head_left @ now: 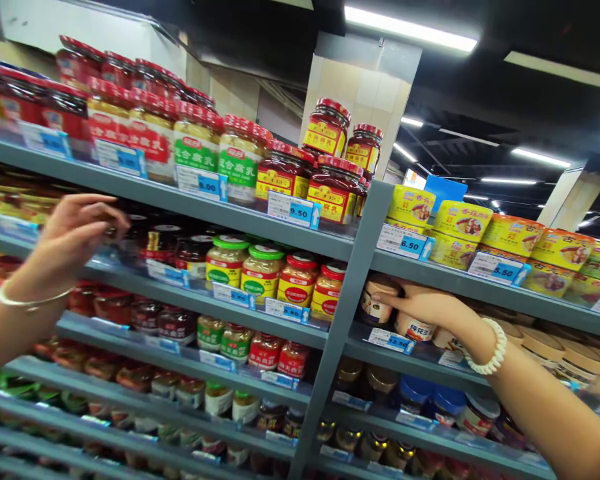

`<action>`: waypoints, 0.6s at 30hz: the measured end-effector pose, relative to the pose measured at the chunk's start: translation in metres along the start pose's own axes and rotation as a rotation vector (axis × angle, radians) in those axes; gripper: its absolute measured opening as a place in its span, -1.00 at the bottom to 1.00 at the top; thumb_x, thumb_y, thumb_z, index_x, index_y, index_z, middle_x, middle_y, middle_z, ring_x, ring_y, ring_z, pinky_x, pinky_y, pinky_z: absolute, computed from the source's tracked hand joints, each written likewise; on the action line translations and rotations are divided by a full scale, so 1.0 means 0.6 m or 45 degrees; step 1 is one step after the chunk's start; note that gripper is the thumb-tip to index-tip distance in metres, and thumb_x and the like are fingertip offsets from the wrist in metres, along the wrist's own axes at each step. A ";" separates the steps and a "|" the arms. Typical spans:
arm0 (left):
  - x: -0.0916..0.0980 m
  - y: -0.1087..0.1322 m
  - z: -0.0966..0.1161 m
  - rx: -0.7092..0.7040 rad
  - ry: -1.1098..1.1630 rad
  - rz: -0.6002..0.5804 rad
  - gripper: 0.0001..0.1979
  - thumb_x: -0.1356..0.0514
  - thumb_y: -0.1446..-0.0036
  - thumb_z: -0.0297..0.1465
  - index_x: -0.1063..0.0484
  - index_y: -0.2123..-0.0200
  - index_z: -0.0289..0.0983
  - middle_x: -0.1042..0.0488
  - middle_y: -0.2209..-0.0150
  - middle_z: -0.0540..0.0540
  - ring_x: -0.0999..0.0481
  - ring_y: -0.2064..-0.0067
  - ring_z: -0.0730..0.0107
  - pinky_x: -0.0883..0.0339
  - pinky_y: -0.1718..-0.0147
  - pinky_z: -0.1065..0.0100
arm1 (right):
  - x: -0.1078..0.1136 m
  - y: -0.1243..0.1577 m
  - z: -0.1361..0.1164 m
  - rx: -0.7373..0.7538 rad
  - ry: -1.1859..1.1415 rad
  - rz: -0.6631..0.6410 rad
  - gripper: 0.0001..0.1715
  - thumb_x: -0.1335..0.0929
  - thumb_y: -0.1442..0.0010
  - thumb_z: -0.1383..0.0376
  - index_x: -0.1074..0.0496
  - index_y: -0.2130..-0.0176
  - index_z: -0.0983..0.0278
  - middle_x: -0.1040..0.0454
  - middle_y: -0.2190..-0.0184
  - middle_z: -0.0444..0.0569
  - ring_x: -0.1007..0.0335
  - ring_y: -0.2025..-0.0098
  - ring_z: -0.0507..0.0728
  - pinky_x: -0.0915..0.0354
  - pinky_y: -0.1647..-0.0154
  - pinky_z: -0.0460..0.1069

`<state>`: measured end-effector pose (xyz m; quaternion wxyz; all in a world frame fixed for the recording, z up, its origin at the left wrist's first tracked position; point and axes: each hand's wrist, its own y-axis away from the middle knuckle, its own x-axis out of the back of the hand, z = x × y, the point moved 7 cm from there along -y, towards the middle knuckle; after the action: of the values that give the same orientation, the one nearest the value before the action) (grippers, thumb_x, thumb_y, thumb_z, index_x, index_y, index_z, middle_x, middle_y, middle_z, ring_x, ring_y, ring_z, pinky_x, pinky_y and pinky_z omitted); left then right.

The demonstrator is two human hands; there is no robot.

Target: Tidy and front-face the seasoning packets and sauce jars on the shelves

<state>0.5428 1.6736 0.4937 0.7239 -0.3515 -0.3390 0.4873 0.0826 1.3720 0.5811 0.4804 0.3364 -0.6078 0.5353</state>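
Note:
On the left, my left hand (77,237), with a white bangle at its wrist, is raised in front of the second shelf of jars. Its fingers are loosely bent and apart, and I see nothing held in them. My right hand (425,307), wearing a pale beaded bracelet (491,347), reaches into the shelf right of the upright. Its fingers are closed around a beige jar (375,312) at the shelf's left end; part of the grip is hidden. Just under the palm stands another beige jar (414,328), with red lettering. A price tag (391,340) reading 12.50 sits below.
A grey upright (353,287) divides the two shelf bays. Red-lidded jars (240,160) line the upper left shelf, with more stacked behind. Yellow packs (463,223) stand above my right hand. Blue-lidded jars (415,393) are one shelf below it. Lower shelves hold many more jars.

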 end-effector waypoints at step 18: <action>-0.044 -0.029 0.010 -0.342 -0.498 -0.191 -0.58 -0.12 -0.08 -0.05 -0.46 0.40 -0.32 -0.46 0.29 -0.06 -0.37 0.12 0.26 -0.27 0.01 0.14 | 0.011 0.026 -0.029 0.019 0.083 -0.272 -0.38 -0.25 -0.31 0.07 -0.23 -0.27 0.23 -0.30 -0.20 0.01 -0.24 -0.22 0.26 -0.19 -0.25 0.18</action>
<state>0.5381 1.6452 0.5077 0.6254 -0.3174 -0.5596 0.4416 0.0700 1.3928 0.5815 0.5517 0.3851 -0.5487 0.4962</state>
